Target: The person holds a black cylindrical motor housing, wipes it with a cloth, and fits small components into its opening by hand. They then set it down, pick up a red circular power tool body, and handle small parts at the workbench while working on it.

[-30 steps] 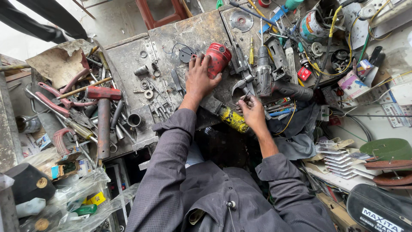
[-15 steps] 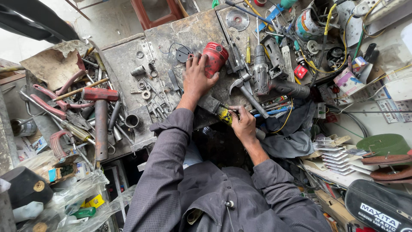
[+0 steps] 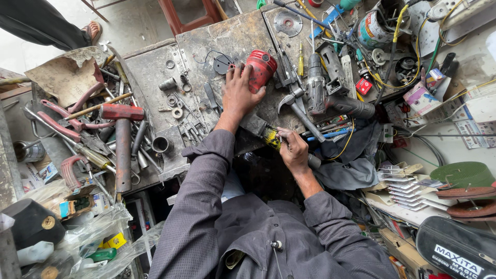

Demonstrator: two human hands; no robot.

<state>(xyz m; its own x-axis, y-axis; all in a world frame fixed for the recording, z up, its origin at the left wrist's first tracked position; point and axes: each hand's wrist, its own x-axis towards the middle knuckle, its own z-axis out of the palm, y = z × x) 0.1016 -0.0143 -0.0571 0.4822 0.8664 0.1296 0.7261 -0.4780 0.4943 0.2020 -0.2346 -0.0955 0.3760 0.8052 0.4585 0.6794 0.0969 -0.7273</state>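
Note:
My left hand (image 3: 237,93) lies flat on the worn metal workbench (image 3: 227,39), its thumb and fingers pressed against a red power-tool housing (image 3: 260,68) that lies on its side. My right hand (image 3: 293,150) is at the near edge of the bench, closed around a yellow-handled screwdriver (image 3: 270,136) that points toward the left hand. Grey sleeves cover both of my forearms. A curved metal claw tool (image 3: 297,109) lies just beyond the right hand.
A red-headed hammer (image 3: 122,112), pink-handled pliers (image 3: 64,124) and loose rings and sockets crowd the bench's left part. A grey drill (image 3: 316,77), cutting disc (image 3: 288,23), paint can (image 3: 374,28) and cables fill the right. Another person's sandalled foot (image 3: 93,31) stands far left.
My right hand has drawn slightly toward me along the bench edge with the screwdriver. The left hand stays against the red housing.

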